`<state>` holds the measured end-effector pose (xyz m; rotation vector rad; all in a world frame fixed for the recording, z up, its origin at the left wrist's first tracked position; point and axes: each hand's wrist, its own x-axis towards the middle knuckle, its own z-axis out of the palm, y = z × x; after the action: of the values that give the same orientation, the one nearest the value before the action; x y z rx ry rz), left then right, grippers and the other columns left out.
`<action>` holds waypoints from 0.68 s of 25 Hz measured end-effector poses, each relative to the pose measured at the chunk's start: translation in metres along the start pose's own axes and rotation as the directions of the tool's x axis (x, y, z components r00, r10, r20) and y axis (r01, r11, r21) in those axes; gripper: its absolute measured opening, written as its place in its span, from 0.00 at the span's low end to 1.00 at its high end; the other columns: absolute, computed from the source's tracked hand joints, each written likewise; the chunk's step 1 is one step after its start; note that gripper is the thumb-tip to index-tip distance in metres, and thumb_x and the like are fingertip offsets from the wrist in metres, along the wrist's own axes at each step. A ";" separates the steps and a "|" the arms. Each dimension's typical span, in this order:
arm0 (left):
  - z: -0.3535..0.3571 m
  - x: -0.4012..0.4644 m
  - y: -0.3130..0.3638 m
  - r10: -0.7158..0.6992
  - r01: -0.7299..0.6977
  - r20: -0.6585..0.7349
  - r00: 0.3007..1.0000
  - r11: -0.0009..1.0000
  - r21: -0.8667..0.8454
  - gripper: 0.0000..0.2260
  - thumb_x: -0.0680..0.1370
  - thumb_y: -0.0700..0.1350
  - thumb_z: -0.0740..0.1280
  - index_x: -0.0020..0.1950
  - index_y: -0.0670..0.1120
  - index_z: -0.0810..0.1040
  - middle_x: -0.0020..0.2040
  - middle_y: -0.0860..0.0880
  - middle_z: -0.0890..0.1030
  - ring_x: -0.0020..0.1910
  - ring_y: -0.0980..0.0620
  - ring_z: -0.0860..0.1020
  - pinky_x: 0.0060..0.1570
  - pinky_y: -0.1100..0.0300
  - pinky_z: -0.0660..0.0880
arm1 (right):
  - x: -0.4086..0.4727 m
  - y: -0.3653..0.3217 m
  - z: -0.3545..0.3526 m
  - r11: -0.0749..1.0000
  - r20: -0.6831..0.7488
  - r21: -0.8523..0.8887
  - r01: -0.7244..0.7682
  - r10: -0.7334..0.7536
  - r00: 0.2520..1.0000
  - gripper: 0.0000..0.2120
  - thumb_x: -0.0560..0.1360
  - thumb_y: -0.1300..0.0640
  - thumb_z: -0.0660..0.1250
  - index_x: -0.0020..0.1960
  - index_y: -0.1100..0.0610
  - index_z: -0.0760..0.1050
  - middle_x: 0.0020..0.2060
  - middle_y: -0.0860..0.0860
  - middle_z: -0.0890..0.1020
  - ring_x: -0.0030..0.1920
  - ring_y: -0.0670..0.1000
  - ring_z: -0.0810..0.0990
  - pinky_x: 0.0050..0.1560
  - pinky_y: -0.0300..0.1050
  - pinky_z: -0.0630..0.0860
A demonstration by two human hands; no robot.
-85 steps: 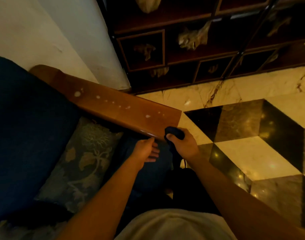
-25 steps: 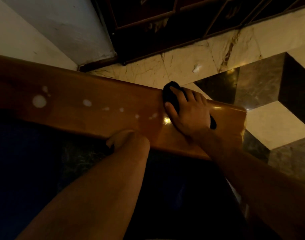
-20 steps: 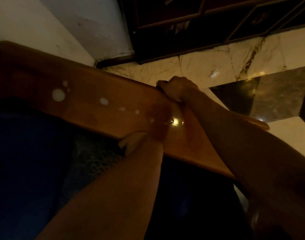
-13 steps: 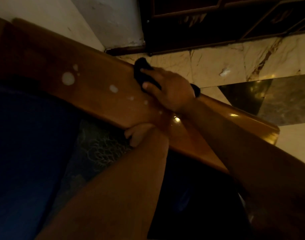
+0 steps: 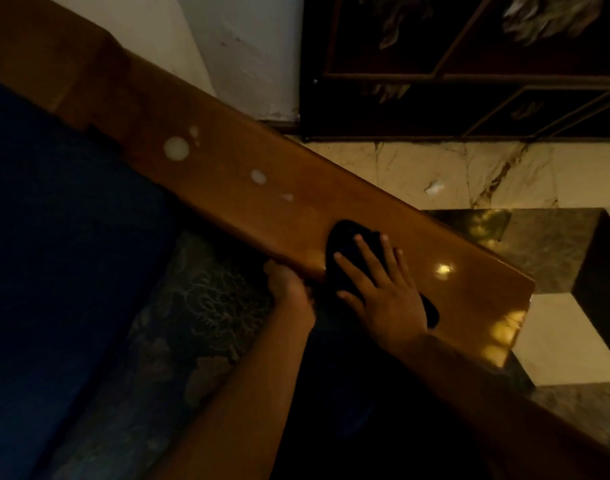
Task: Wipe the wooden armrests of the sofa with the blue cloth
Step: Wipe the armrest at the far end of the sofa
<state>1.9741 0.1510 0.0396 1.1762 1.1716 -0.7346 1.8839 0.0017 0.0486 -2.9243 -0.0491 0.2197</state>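
Your right hand (image 5: 383, 292) flat, fingers spread, pressing down. Your left hand (image 5: 288, 284) curled, gripping edge beside it.

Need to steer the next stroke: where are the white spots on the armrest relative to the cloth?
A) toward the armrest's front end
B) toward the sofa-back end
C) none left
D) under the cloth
B: the white spots lie up the armrest, back-end side of the cloth under the right hand.
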 end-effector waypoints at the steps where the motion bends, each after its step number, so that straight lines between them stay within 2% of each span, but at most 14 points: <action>1: -0.014 0.003 0.000 -0.060 0.061 0.053 0.997 0.998 -0.013 0.28 0.84 0.60 0.48 0.74 0.44 0.72 0.67 0.39 0.76 0.59 0.39 0.79 0.54 0.52 0.70 | 0.020 -0.006 0.001 0.995 0.015 -0.031 0.100 -0.099 0.995 0.28 0.83 0.37 0.52 0.82 0.42 0.55 0.83 0.53 0.57 0.82 0.66 0.51 0.79 0.69 0.56; 2: -0.030 0.003 0.000 -0.110 0.113 0.072 0.991 0.993 -0.043 0.29 0.84 0.63 0.49 0.73 0.44 0.72 0.68 0.38 0.76 0.59 0.40 0.78 0.56 0.50 0.68 | 0.044 -0.013 0.004 0.977 0.031 -0.062 0.203 -0.202 0.979 0.28 0.83 0.38 0.53 0.82 0.41 0.55 0.83 0.54 0.57 0.82 0.67 0.51 0.79 0.68 0.55; 4: -0.056 0.009 0.012 -0.094 0.107 0.104 0.990 0.985 -0.134 0.31 0.83 0.64 0.49 0.73 0.43 0.71 0.69 0.36 0.75 0.63 0.38 0.76 0.61 0.46 0.67 | 0.090 -0.039 0.007 0.920 0.060 -0.105 0.377 -0.373 0.926 0.29 0.82 0.39 0.58 0.82 0.40 0.56 0.83 0.54 0.56 0.81 0.68 0.51 0.79 0.69 0.53; 6: -0.065 0.015 0.034 -0.009 0.042 0.126 0.992 0.964 -0.262 0.31 0.84 0.63 0.49 0.72 0.41 0.71 0.64 0.36 0.78 0.59 0.39 0.78 0.61 0.44 0.70 | 0.136 -0.069 0.011 0.841 0.090 -0.140 0.523 -0.515 0.852 0.30 0.80 0.42 0.64 0.80 0.40 0.60 0.83 0.54 0.55 0.82 0.68 0.50 0.79 0.71 0.51; 9: -0.065 0.018 0.061 0.123 -0.071 0.113 0.986 0.922 -0.381 0.29 0.84 0.63 0.51 0.71 0.44 0.74 0.65 0.39 0.79 0.56 0.42 0.80 0.62 0.44 0.74 | 0.176 -0.101 0.016 0.772 0.142 -0.183 0.609 -0.592 0.793 0.28 0.78 0.46 0.68 0.77 0.42 0.68 0.84 0.52 0.52 0.82 0.66 0.46 0.80 0.69 0.47; 13: -0.071 0.013 0.084 0.127 -0.100 0.049 0.991 0.922 -0.374 0.30 0.84 0.64 0.49 0.75 0.47 0.72 0.68 0.40 0.77 0.63 0.40 0.77 0.63 0.44 0.72 | 0.143 -0.086 0.015 0.818 0.051 -0.091 0.568 -0.566 0.823 0.21 0.76 0.52 0.71 0.69 0.49 0.78 0.82 0.53 0.59 0.82 0.66 0.50 0.80 0.65 0.45; 15: -0.067 0.007 0.092 0.098 -0.082 0.030 0.995 0.938 -0.337 0.31 0.84 0.63 0.49 0.77 0.45 0.70 0.70 0.39 0.76 0.68 0.39 0.74 0.68 0.43 0.68 | 0.093 -0.052 0.014 0.857 0.043 -0.084 0.508 -0.507 0.861 0.25 0.76 0.50 0.69 0.73 0.46 0.73 0.83 0.53 0.56 0.83 0.65 0.47 0.81 0.65 0.44; 16: -0.061 0.007 0.095 0.100 -0.096 -0.003 0.995 0.936 -0.338 0.30 0.84 0.62 0.48 0.77 0.44 0.69 0.70 0.39 0.76 0.68 0.39 0.74 0.69 0.43 0.67 | 0.068 -0.033 0.012 0.899 0.030 -0.089 0.429 -0.428 0.903 0.27 0.78 0.47 0.66 0.77 0.43 0.68 0.84 0.52 0.53 0.83 0.64 0.45 0.81 0.66 0.44; 17: -0.055 0.005 0.098 0.099 -0.104 -0.032 0.995 0.935 -0.340 0.29 0.84 0.61 0.48 0.77 0.45 0.69 0.69 0.40 0.76 0.68 0.40 0.75 0.68 0.44 0.68 | 0.051 -0.016 0.009 0.955 0.004 -0.069 0.290 -0.290 0.957 0.29 0.80 0.41 0.62 0.80 0.40 0.61 0.84 0.52 0.49 0.83 0.63 0.43 0.80 0.68 0.46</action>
<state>2.0485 0.2310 0.0672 0.9423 1.1855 -0.4219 1.9325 0.0217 0.0362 -2.9369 -0.4909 0.1644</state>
